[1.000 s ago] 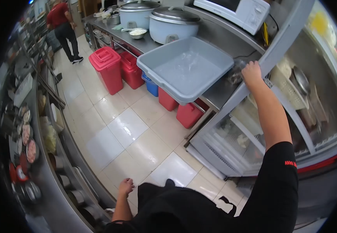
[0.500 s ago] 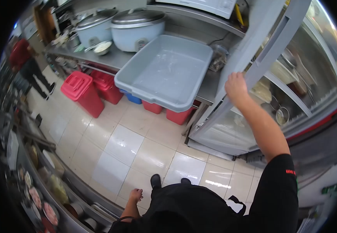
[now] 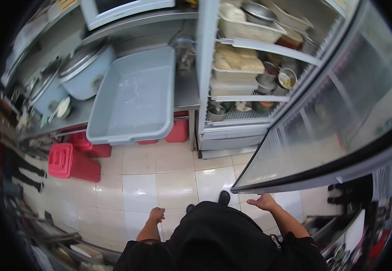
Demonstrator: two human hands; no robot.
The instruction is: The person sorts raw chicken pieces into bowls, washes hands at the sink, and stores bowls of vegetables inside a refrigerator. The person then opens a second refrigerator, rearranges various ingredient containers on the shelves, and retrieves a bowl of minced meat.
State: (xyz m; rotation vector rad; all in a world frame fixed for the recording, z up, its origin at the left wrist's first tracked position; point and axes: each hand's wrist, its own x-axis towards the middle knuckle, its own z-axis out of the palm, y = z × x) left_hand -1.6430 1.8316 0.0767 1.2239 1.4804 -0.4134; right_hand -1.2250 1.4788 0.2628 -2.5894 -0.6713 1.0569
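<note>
Glass door (image 3: 331, 117) just beside fingers (image 3: 253, 203) of right hand (image 3: 265, 202).

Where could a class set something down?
Free: the steel counter's front between the grey plastic tub and open white fridge; the pale tiled floor before it. Crowded: the fridge's shelves, full of containers; counter around the pale-blue rice cookers.

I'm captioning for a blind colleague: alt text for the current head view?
A glass door stands open on a fridge of food containers. The wearer's right hand appears near the door's edge, left hand apart; a grey tub sits on a counter.
</note>
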